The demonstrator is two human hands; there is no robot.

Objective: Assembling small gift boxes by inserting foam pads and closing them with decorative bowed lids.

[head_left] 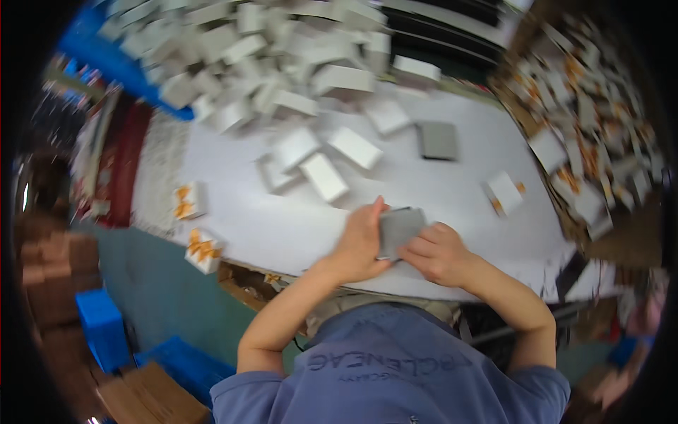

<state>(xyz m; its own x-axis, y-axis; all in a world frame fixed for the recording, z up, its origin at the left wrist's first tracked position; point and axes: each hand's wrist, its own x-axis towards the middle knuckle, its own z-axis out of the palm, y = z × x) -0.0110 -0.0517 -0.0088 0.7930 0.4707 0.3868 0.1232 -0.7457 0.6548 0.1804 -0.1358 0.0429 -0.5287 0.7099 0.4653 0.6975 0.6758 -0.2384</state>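
Grey square piece (401, 227): center of frame, between both hands, over near part of tabletop (455, 194).
Left hand (359, 244): fingers holding its left side.
Right hand (439, 256): fingers bunched, gripping its lower-right corner.
Second grey square (438, 140): on tabletop, upper right of center.
White boxes (324, 177): several mid-frame, heap upper left.
Carton (621, 237): right side, filled with orange-ribboned boxes (547, 150).

Remotely, I see a packing workshop: heaped white boxes (244, 48), a white surface (455, 194), ribboned boxes (575, 191) filling a carton (632, 237), stacked cardboard (60, 254).
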